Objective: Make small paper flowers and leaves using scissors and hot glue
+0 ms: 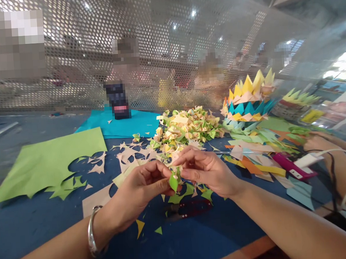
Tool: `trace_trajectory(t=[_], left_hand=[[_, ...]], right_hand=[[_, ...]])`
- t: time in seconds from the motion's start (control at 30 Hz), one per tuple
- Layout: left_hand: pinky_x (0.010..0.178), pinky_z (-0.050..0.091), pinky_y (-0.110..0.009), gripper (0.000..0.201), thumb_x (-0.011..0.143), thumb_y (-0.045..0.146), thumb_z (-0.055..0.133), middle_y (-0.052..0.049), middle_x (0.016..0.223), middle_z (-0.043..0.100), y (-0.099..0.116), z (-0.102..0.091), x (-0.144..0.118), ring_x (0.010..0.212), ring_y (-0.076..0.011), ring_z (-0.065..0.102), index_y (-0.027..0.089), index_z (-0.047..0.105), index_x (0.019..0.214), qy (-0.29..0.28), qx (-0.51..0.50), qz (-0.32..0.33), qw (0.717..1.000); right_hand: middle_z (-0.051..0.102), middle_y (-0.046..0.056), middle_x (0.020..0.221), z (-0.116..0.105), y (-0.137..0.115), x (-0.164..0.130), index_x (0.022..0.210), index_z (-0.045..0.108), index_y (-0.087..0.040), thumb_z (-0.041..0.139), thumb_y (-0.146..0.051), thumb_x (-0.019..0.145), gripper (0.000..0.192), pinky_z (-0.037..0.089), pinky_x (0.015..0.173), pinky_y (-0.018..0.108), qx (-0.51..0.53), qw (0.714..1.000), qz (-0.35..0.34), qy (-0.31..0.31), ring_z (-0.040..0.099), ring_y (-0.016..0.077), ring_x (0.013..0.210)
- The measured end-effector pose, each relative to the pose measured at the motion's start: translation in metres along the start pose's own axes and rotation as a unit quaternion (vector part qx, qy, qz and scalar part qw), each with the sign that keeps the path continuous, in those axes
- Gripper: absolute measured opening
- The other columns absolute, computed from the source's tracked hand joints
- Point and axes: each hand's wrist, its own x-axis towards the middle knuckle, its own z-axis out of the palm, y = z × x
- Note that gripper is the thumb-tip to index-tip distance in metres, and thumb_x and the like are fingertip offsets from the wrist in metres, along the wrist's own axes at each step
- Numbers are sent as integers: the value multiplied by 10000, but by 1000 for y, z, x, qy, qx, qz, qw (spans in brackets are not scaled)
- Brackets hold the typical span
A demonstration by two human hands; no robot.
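1. Grip: our left hand (141, 186) and right hand (206, 170) meet fingertip to fingertip, both pinched shut on a small green paper leaf (174, 181) with a pale folded bit above it. The piece is held in the air just over the blue table (35, 227).
2. Risk: the leaf is thin, and a harder pinch or twist would likely crease or tear it.
3. Risk: if either pinch slackens, the piece may drop among the green scraps (183, 195) below and be hard to pick out.
4. Red-handled scissors (189, 208) lie just under our hands; a lowered wrist could catch them.
5. Further out: pile of folded paper flowers (187, 128), a green sheet (48, 160) with cut-outs, a tiered paper crown (247, 101), and a pink glue gun (289, 165) near another person's arm (336, 162); its cord could snag.
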Motion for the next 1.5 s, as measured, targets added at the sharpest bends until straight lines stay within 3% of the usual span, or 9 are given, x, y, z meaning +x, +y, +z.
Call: trace_trajectory(t=[0.2, 0.43, 0.63, 0.9, 1.5], left_hand=[[565, 490, -217, 160, 787, 262, 739, 21, 692, 642, -1, -4, 0, 615, -107, 603, 177, 612, 834, 89, 109, 60, 988], [593, 501, -248, 57, 871, 237, 585, 5, 727, 652, -2, -6, -4, 642, -131, 634, 197, 623, 856, 93, 346, 153, 921], [634, 512, -245, 71, 879, 213, 571, -1, 768, 686, 3, -2, -8, 675, -131, 648, 204, 638, 857, 101, 427, 182, 880], [628, 519, -237, 67, 887, 226, 572, 4, 757, 679, 1, -2, -7, 659, -127, 654, 208, 624, 849, 94, 418, 169, 888], [599, 508, -247, 83, 876, 251, 586, -4, 743, 704, 3, -1, -5, 635, -138, 654, 209, 654, 856, 102, 423, 159, 886]], right_hand=[[572, 5, 954, 1, -4, -3, 1088, 737, -288, 723, -238, 897, 199, 495, 666, 258, -87, 996, -19, 29, 561, 120, 797], [634, 11, 919, 6, -5, -5, 1052, 693, -245, 727, -292, 881, 181, 530, 640, 278, -166, 985, -27, 29, 610, 127, 736], [672, 18, 914, 8, -4, -4, 981, 694, -238, 681, -258, 915, 70, 519, 603, 266, -200, 978, -36, 37, 619, 123, 715], [681, -3, 828, 8, -6, -4, 930, 694, -221, 697, -258, 901, 47, 465, 531, 250, -170, 984, -19, 54, 571, 89, 596], [676, -20, 800, 7, -6, -3, 927, 699, -232, 709, -250, 885, 47, 470, 551, 248, -167, 985, 1, 51, 585, 94, 612]])
